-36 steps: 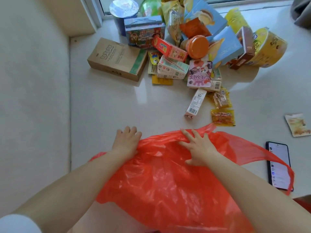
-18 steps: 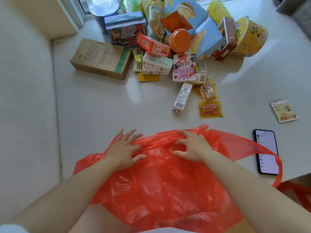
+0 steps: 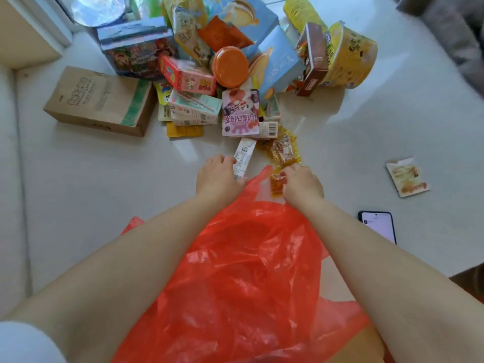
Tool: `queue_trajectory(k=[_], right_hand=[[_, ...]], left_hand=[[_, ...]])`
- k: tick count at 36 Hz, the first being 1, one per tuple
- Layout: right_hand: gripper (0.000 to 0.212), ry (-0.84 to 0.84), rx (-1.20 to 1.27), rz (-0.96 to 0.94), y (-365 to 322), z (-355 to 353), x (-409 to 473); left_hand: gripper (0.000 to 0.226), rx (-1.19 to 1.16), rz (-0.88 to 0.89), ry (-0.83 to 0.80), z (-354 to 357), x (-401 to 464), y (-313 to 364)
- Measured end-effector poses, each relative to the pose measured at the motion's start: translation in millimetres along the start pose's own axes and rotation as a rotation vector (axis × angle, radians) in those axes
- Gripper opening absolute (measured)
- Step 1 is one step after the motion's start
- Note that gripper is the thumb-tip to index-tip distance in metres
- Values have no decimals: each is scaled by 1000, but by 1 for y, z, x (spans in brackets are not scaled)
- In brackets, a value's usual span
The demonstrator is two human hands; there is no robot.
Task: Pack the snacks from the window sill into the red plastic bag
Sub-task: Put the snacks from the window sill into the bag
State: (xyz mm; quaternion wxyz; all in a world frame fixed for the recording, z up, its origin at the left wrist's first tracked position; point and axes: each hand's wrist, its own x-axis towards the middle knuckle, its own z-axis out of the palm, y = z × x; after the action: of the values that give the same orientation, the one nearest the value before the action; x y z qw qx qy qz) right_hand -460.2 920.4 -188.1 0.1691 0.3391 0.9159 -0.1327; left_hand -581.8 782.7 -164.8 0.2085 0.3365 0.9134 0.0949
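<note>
My left hand (image 3: 218,176) curled round the near end of the slim white stick pack (image 3: 244,158) while my right hand (image 3: 301,183) pinched a small orange sachet (image 3: 277,183) just beyond the mouth of the red plastic bag (image 3: 248,271), which lay limp between my arms. Both looked light and crinkly, probably slippery, so I judged an end or edge the best hold. The snack pile (image 3: 230,66) sat behind on the window sill (image 3: 91,179), the phone (image 3: 379,226) well to my right; only the floppy bag rim stood in the way.
</note>
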Motion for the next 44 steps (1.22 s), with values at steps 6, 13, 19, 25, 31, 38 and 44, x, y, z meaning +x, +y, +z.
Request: queue_trajectory(k=[6, 13, 19, 25, 31, 38, 44], right_hand=[[49, -57, -81, -76, 13, 15, 15], [32, -45, -136, -111, 30, 22, 24], [20, 139, 83, -138, 38, 2, 38], [30, 97, 130, -114, 33, -18, 79], [89, -13, 249, -80, 24, -15, 110], [84, -12, 194, 2, 11, -6, 117], [55, -64, 240, 121, 2, -5, 108]], left_hand=[[64, -109, -130, -13, 14, 30, 24], [58, -143, -292, -81, 29, 54, 33], [56, -148, -440, -45, 42, 63, 34], [54, -122, -474, 5, 49, 66, 37], [55, -112, -465, 10, 53, 68, 35], [54, -89, -454, 32, 57, 69, 34], [54, -108, -450, 11, 56, 69, 33]])
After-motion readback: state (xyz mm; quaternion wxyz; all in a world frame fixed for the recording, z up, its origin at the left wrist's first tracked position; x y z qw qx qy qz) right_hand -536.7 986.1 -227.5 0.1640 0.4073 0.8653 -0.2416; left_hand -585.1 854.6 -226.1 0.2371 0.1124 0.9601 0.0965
